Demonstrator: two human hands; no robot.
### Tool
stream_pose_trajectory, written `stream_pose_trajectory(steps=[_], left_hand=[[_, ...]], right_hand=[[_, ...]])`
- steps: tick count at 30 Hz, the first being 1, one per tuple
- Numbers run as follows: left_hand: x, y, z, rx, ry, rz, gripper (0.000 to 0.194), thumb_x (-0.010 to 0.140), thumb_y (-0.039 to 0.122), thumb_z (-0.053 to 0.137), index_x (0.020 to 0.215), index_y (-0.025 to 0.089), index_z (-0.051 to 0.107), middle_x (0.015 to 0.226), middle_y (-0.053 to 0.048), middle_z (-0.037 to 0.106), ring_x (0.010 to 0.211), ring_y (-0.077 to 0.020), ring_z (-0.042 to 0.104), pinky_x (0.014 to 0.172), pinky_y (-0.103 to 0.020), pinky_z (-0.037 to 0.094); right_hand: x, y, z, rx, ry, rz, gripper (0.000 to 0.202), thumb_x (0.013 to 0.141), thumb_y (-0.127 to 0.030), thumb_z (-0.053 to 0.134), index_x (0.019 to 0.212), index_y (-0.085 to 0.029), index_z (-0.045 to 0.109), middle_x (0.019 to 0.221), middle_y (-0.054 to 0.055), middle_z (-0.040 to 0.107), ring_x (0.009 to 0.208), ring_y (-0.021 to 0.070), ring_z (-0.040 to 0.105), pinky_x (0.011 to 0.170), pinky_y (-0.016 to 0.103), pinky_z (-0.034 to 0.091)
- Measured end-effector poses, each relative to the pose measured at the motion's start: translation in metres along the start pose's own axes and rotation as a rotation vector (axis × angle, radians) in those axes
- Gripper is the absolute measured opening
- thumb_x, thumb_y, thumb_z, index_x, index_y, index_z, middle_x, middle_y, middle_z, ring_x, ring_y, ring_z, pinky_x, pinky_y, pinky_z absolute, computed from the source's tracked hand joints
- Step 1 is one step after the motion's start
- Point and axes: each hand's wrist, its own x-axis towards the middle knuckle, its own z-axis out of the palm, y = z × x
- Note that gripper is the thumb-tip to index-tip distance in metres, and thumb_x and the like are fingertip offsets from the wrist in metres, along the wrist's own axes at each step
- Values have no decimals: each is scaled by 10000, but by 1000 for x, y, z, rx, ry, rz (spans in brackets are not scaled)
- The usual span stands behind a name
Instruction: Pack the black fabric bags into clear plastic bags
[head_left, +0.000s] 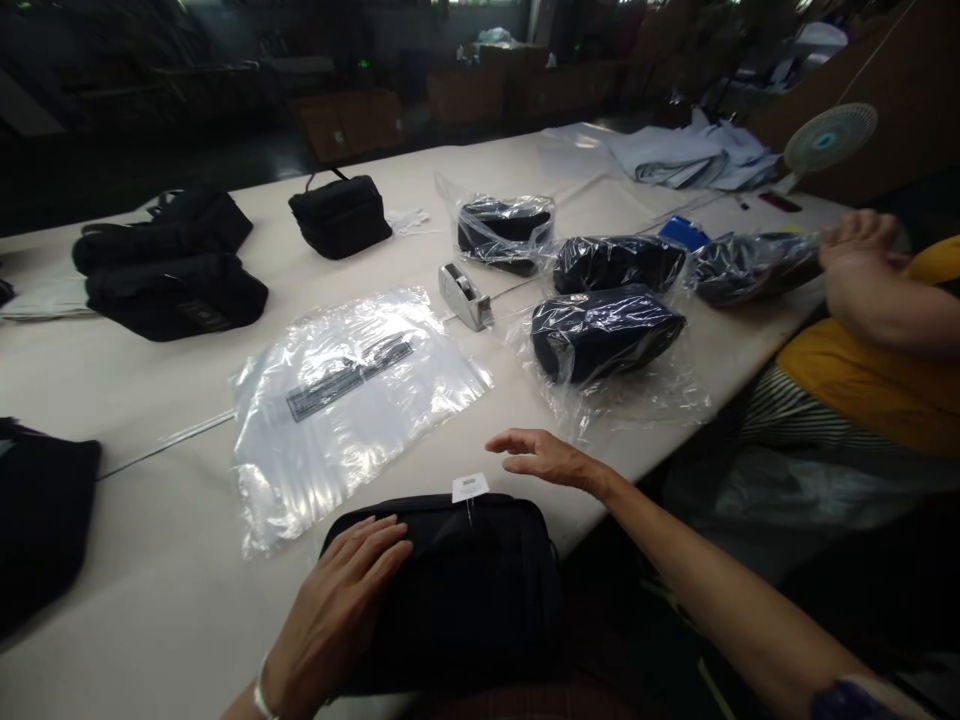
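A black zippered bag [472, 590] lies at the table's near edge, right in front of me. My left hand [349, 580] rests flat on its left side, fingers stretched out. Above the bag's far right corner hovers my right hand [544, 458], fingers apart and holding nothing. A white paper tag [469, 487] hangs from the bag's top edge, close to my right hand. Just beyond the bag lies a flat clear plastic bag [367, 400] with a dark printed strip. To the right sits another dark bag [604, 335] wrapped in clear plastic.
A tape dispenser [465, 297] stands mid-table. Black bags [176, 292] sit at the left, one black bag [340, 215] farther back. More wrapped bags [619, 262] line the right side, beside a co-worker's hands [859, 240]. A small fan [831, 138] stands at the far right.
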Motion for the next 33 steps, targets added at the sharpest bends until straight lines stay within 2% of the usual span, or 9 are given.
stream_pose_trajectory(steps=[4, 9, 13, 15, 19, 22, 26, 29, 33], left_hand=[[-10, -1, 3, 48, -38, 3, 486, 895, 174, 446, 1341, 342, 541, 1252, -25, 680, 1178, -235, 621, 957, -340, 548], [-10, -3, 3, 71, -64, 21, 556, 905, 183, 434, 1440, 332, 435, 1293, -15, 656, 1185, -224, 613, 955, -328, 545], [5, -19, 1, 79, -92, -105, 548, 911, 312, 511, 1451, 337, 417, 1431, -34, 542, 1279, -280, 539, 1061, -443, 467], [12, -31, 4, 22, -190, -227, 579, 890, 437, 549, 1444, 319, 434, 1456, -58, 514, 1315, -335, 496, 1083, -530, 426], [21, -52, 9, -253, -398, -511, 503, 881, 545, 532, 1329, 322, 576, 1301, -52, 650, 1159, -297, 628, 986, -448, 524], [20, -57, 8, -411, -400, -575, 474, 860, 533, 579, 1301, 361, 596, 1309, -29, 645, 1166, -284, 623, 1002, -429, 514], [13, -55, 4, -484, -365, -616, 475, 843, 533, 603, 1287, 366, 608, 1368, -28, 601, 1252, -305, 561, 1062, -474, 458], [8, -51, 3, -487, -335, -661, 433, 875, 539, 550, 1258, 355, 630, 1334, -25, 623, 1240, -294, 569, 1077, -476, 444], [3, -42, 1, -512, -281, -747, 436, 865, 570, 543, 1215, 335, 654, 1289, -30, 645, 1199, -291, 592, 1074, -466, 448]], right_hand=[[1, -17, 1, -196, -140, -71, 458, 804, -204, 633, 1256, -279, 639, 1295, 11, 646, 1228, 234, 572, 1090, 400, 402], [17, -26, 24, -436, -368, -220, 604, 745, -39, 569, 1297, -278, 621, 1313, 1, 643, 1187, 200, 608, 1037, 299, 436], [30, -13, 28, -512, -291, -270, 342, 887, -176, 560, 1187, -266, 697, 1166, 6, 724, 1064, 182, 676, 959, 277, 484], [31, 0, 20, -476, -216, -290, 276, 924, -264, 546, 1138, -275, 721, 1107, -2, 745, 1009, 175, 695, 925, 275, 502], [26, 35, 8, -245, -80, -135, 273, 886, -378, 580, 1009, -215, 762, 976, 30, 772, 910, 198, 716, 862, 310, 540], [24, 58, 16, -85, 42, -58, 309, 843, -428, 617, 988, -195, 757, 987, 50, 767, 936, 219, 707, 864, 338, 544], [18, 65, 32, -54, 231, -123, 290, 828, -432, 659, 1004, -215, 735, 984, 45, 758, 943, 220, 696, 898, 360, 527], [2, 56, 32, 5, 117, -79, 346, 867, -502, 613, 975, -200, 742, 986, 58, 752, 965, 233, 684, 926, 382, 509], [-29, 54, 31, 145, -63, -50, 543, 963, -608, 390, 1218, -214, 663, 1254, 91, 663, 1215, 260, 574, 1100, 448, 376]])
